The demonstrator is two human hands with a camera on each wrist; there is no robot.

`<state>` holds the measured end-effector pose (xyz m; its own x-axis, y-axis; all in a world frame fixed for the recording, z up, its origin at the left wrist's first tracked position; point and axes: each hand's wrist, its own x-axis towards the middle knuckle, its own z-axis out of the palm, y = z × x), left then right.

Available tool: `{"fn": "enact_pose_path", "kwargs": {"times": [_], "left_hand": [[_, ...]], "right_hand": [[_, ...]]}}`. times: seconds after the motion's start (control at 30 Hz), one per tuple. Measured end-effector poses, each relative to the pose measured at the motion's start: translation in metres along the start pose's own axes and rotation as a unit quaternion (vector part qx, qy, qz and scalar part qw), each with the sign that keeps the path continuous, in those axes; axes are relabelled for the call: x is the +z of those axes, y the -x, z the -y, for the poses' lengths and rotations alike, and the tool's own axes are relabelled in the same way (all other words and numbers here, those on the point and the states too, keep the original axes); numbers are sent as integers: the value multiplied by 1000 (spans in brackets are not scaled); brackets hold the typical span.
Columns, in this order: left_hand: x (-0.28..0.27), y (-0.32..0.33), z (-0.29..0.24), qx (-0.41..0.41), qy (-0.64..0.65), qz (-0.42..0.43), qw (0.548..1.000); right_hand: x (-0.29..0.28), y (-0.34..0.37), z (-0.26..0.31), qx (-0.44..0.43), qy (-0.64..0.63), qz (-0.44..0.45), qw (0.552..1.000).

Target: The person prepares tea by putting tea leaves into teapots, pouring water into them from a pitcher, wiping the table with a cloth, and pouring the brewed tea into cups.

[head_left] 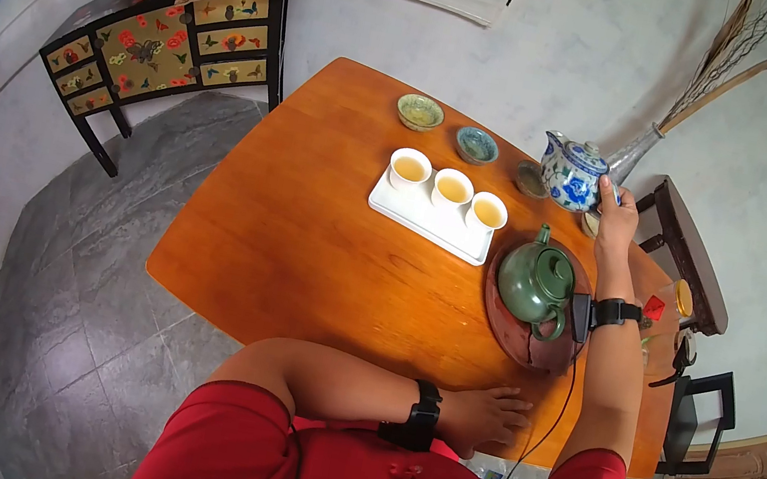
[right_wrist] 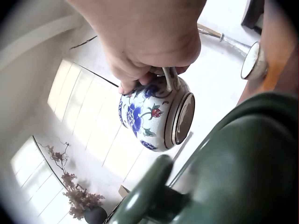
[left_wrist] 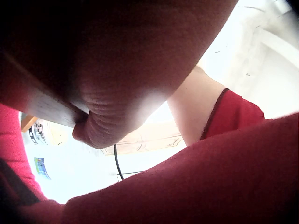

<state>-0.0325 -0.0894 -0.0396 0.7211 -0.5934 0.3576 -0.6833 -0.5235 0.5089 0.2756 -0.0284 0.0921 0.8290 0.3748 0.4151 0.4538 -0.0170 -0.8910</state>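
My right hand (head_left: 618, 221) grips the handle of a white teapot with blue flowers (head_left: 571, 182), holding it raised over the table's far right side. The right wrist view shows the same teapot (right_wrist: 152, 116) with its bare base visible and fingers curled at the handle. My left hand (head_left: 483, 417) lies flat at the table's near edge with its fingers extended. Below my right hand, a green teapot (head_left: 528, 282) stands on a round reddish-brown tray (head_left: 534, 356). Left of it, three white cups of pale yellow tea (head_left: 453, 188) stand on a white rectangular tray (head_left: 426, 225).
Along the far edge of the wooden table (head_left: 306, 216) are a yellow-green bowl (head_left: 419, 114), a blue bowl (head_left: 476, 146) and a dark bowl (head_left: 531, 179). A glass vessel with a yellow lid (head_left: 684, 298) stands at the right. A black cable (head_left: 565, 402) trails from my right wrist.
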Motion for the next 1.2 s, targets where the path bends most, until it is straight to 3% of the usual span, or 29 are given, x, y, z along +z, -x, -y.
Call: {"fn": "enact_pose_path", "kwargs": {"times": [0.33, 0.6, 1.2], "left_hand": [[3, 0, 1, 13, 16, -26, 999], [6, 1, 3, 20, 9, -34, 999], [14, 0, 6, 28, 11, -60, 998]], "right_hand": [[48, -7, 12, -38, 49, 93, 994], [52, -9, 6, -42, 113, 130, 984], [54, -17, 40, 41, -20, 130, 990]]}}
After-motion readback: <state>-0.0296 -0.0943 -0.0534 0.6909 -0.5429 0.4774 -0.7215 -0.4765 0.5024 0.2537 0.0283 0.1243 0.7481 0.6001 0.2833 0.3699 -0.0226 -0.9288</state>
